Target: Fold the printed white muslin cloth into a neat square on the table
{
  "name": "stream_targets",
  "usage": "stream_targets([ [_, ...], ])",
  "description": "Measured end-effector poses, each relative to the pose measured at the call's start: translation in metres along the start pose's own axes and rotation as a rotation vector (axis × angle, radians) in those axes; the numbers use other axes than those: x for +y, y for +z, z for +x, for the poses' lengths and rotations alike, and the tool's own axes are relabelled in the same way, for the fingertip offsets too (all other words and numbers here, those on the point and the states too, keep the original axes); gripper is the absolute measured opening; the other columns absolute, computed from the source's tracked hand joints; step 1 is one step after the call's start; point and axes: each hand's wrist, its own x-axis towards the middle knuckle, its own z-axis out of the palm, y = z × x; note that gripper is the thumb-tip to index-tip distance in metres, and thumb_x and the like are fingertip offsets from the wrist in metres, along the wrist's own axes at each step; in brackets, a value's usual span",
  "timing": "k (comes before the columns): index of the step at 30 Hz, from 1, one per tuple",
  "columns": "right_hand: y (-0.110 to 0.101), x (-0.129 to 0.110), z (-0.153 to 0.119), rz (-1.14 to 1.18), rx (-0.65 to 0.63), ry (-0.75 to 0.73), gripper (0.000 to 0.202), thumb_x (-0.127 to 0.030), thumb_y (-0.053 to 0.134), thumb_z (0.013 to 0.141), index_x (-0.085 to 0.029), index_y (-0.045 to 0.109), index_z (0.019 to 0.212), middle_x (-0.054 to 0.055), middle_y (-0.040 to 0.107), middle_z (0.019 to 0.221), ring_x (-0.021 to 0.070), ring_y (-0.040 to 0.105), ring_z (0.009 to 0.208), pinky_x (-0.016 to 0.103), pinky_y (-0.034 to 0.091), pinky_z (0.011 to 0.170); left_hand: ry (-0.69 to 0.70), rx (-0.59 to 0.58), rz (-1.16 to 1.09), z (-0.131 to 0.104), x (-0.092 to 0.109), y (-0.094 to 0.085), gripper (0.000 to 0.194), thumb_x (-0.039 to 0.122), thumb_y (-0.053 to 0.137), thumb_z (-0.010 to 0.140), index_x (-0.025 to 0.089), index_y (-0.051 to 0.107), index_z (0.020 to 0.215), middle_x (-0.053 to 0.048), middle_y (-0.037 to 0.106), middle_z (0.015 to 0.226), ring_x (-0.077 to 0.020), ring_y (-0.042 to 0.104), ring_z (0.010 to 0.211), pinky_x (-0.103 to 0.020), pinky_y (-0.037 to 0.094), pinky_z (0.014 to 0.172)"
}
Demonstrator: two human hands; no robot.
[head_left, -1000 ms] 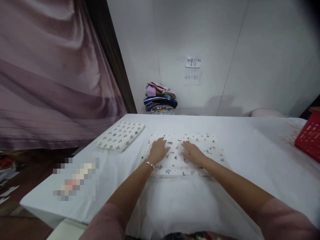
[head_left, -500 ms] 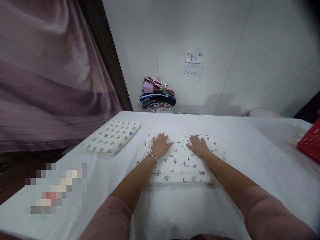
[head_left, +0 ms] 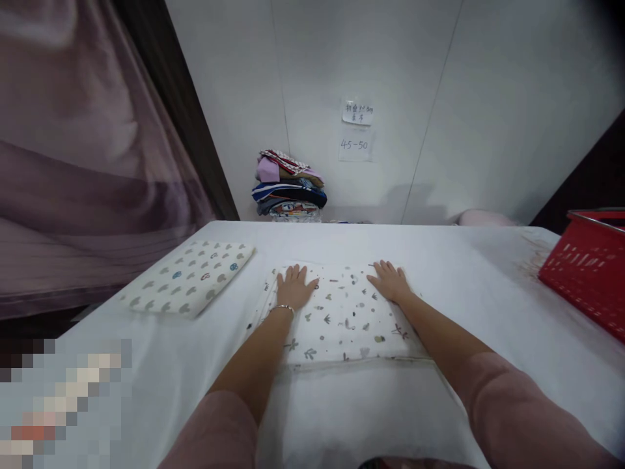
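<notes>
A white cloth [head_left: 336,319] printed with small plants and dots lies folded flat on the white-covered table. My left hand [head_left: 293,286], with a bracelet at the wrist, rests palm down on the cloth's left part, fingers spread. On its far right part lies my right hand [head_left: 389,281], also flat with fingers apart. To the left is a second folded cloth [head_left: 190,277], cream with grey mushroom-like shapes and a few coloured ones; neither hand touches it.
The white table [head_left: 469,286] reaches toward the wall. A red perforated basket [head_left: 586,273] stands at the right edge. Beyond the far edge rises a stack of folded fabrics [head_left: 289,189]. A pinkish curtain [head_left: 88,163] hangs at left. Something pixelated [head_left: 58,404] lies at the lower left.
My hands are farther apart on the cloth, the right one nearer its right edge. The view has turned right, so more of the red basket shows.
</notes>
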Motion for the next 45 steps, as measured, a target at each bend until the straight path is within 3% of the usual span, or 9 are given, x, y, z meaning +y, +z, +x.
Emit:
stream_targets([
  [5,0.005,-0.001,0.002,-0.010,0.014,-0.010,0.071,-0.062,0.014,0.087,-0.020,0.021,0.144,0.007,0.014,0.151,0.0264,0.008,0.137,0.052,0.008,0.107,0.003,-0.005,-0.034,-0.004,0.023,-0.010,0.071,0.062,0.030,0.083,0.021,0.029,0.140,-0.008,0.013,0.151,-0.0292,0.003,0.138,-0.052,0.000,0.109],
  [8,0.004,-0.001,0.001,-0.016,0.018,-0.007,0.070,-0.062,0.015,0.087,-0.020,0.021,0.143,0.007,0.015,0.151,0.0259,0.009,0.137,0.052,0.008,0.107,0.199,0.029,-0.053,-0.007,0.051,-0.007,0.070,0.065,0.029,0.082,0.025,0.029,0.140,-0.002,0.010,0.152,-0.0261,-0.001,0.139,-0.047,-0.006,0.110],
  [11,-0.001,-0.001,0.000,-0.006,0.007,0.000,0.069,-0.060,0.017,0.087,-0.020,0.021,0.143,0.007,0.014,0.151,0.0256,0.009,0.137,0.051,0.009,0.107,0.299,-0.064,-0.099,-0.006,0.069,0.002,0.071,0.067,0.027,0.081,0.028,0.029,0.140,-0.001,0.012,0.151,-0.0251,0.001,0.139,-0.046,-0.007,0.110],
  [16,-0.010,-0.019,-0.003,0.008,0.015,-0.003,0.066,-0.058,0.019,0.088,-0.019,0.025,0.142,0.010,0.014,0.150,0.0282,0.008,0.137,0.053,0.010,0.106,0.261,-0.100,-0.111,-0.002,0.068,0.015,0.073,0.068,0.023,0.080,0.027,0.027,0.141,0.000,0.012,0.151,-0.0245,0.001,0.139,-0.047,-0.005,0.110],
  [22,0.004,-0.054,-0.015,-0.012,-0.002,-0.300,0.066,-0.060,0.013,0.089,-0.023,0.022,0.143,0.005,0.011,0.151,0.0240,0.005,0.138,0.051,0.007,0.107,0.277,-0.056,-0.134,-0.003,0.065,0.018,0.070,0.066,0.023,0.082,0.027,0.029,0.140,-0.002,0.015,0.151,-0.0249,0.004,0.139,-0.047,-0.006,0.110],
  [29,-0.003,-0.044,-0.020,0.048,-0.110,-0.293,0.061,-0.055,0.021,0.090,-0.022,0.028,0.141,0.006,0.013,0.151,0.0248,0.009,0.138,0.049,0.010,0.108,0.272,-0.129,-0.154,-0.007,0.072,0.004,0.065,0.059,0.027,0.085,0.022,0.031,0.139,-0.005,0.015,0.151,-0.0249,0.005,0.139,-0.046,-0.002,0.110],
  [37,-0.015,0.028,-0.105,0.090,-0.116,-0.291,0.056,-0.054,0.025,0.090,-0.027,0.036,0.137,0.001,0.021,0.149,0.0240,0.014,0.137,0.048,0.011,0.108,0.312,-0.256,-0.115,-0.084,0.020,-0.030,0.064,0.061,0.031,0.084,0.024,0.035,0.136,-0.005,0.014,0.151,-0.0253,0.007,0.139,-0.048,0.003,0.109],
  [41,-0.022,0.051,-0.131,0.118,-0.028,-0.195,0.049,-0.047,0.034,0.089,-0.023,0.048,0.129,0.005,0.033,0.144,0.0266,0.023,0.134,0.052,0.019,0.105,0.310,-0.114,-0.106,-0.128,0.004,-0.032,0.051,0.053,0.034,0.087,0.024,0.047,0.127,-0.005,0.032,0.145,-0.0230,0.022,0.135,-0.043,0.011,0.110],
  [45,-0.024,0.035,-0.150,0.342,0.148,-0.277,0.039,-0.040,0.040,0.087,-0.021,0.061,0.113,0.006,0.056,0.125,0.0239,0.045,0.121,0.042,0.035,0.100,0.491,0.031,-0.186,-0.155,0.022,-0.023,0.044,0.049,0.037,0.089,0.022,0.055,0.119,-0.006,0.048,0.134,-0.0199,0.038,0.126,-0.036,0.025,0.106],
])
